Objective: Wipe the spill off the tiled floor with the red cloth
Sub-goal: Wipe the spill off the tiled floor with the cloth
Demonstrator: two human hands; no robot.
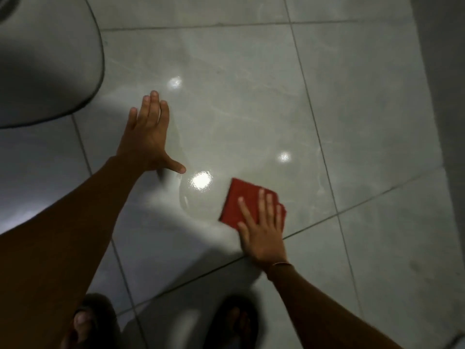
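A folded red cloth (241, 197) lies flat on the grey tiled floor (251, 102). My right hand (261, 233) presses down on the cloth's near right part, fingers spread over it. A clear, shiny spill (196, 197) spreads over the tile just left of the cloth, and its outline runs up toward my left hand. My left hand (148, 137) rests flat on the floor at the spill's left edge, fingers apart, holding nothing.
A large white rounded object (45, 59) fills the upper left corner. A grey wall or edge (448, 122) runs down the right side. My two feet in dark sandals (234, 321) stand at the bottom. Ceiling lights reflect on the tiles.
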